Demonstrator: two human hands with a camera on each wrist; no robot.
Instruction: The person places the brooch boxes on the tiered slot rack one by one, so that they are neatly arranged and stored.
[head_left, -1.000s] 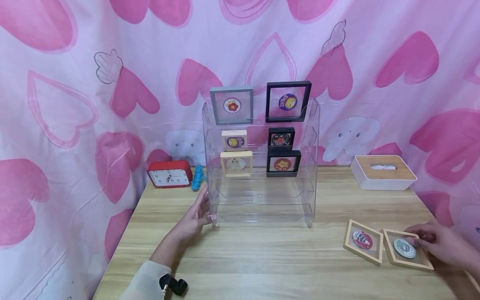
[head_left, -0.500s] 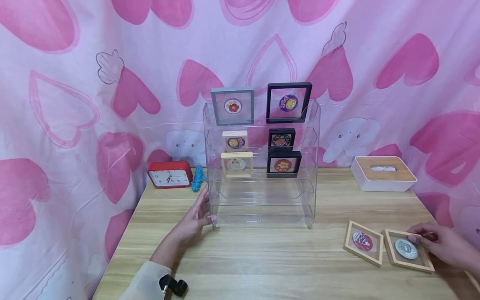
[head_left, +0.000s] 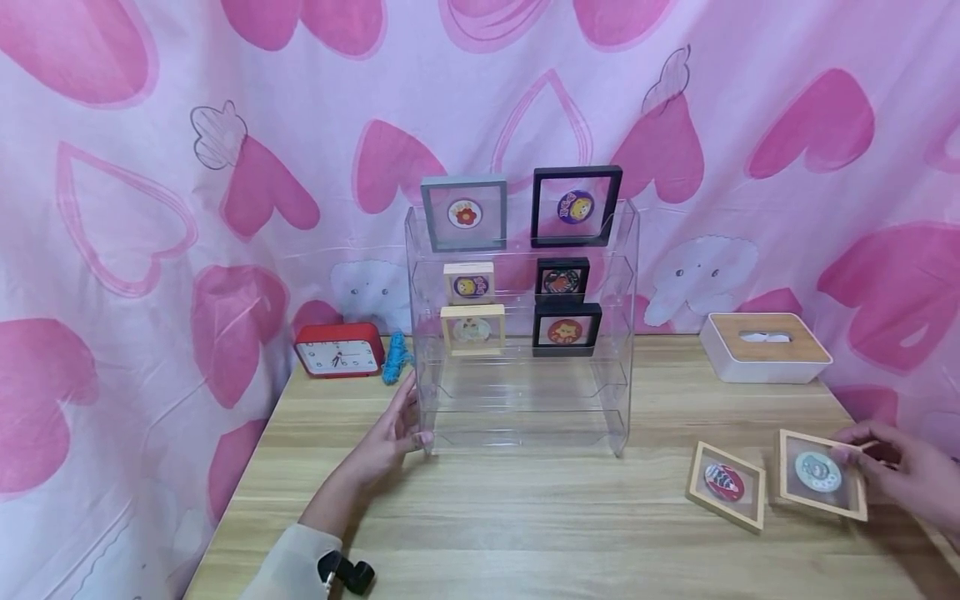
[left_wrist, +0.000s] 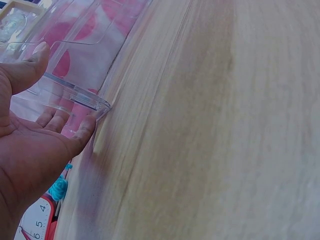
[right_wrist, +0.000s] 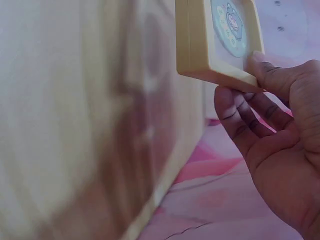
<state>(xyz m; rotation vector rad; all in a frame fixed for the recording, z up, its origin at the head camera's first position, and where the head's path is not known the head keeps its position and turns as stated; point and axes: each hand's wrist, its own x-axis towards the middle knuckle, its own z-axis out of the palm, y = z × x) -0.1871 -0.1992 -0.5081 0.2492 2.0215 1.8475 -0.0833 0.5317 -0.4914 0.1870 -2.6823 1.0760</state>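
In the head view, a clear tiered display rack [head_left: 525,425] stands mid-table. My left hand [head_left: 387,433] holds its lower left side, with the thumb at the front edge and the fingers along the side panel. My right hand [head_left: 903,471] pinches a light wood-coloured display frame [head_left: 851,496] by its right edge, tilted and lifted off the table. A pale green round badge [right_wrist: 231,27] shows inside that frame in the right wrist view, with the thumb on its face and fingers behind. A second wood-coloured frame [head_left: 750,512] with a red badge lies just left of it.
Several framed badges stand on the rack's upper tiers, among them a grey frame [head_left: 465,245] and a black frame [head_left: 576,170]. A red clock [head_left: 341,352] and blue cord bundle [head_left: 394,358] are left of the rack. A tissue box [head_left: 765,362] sits back right.
My right hand has raised the frame with the pale green badge off the table, tipping it up. My left hand stays at the rack.
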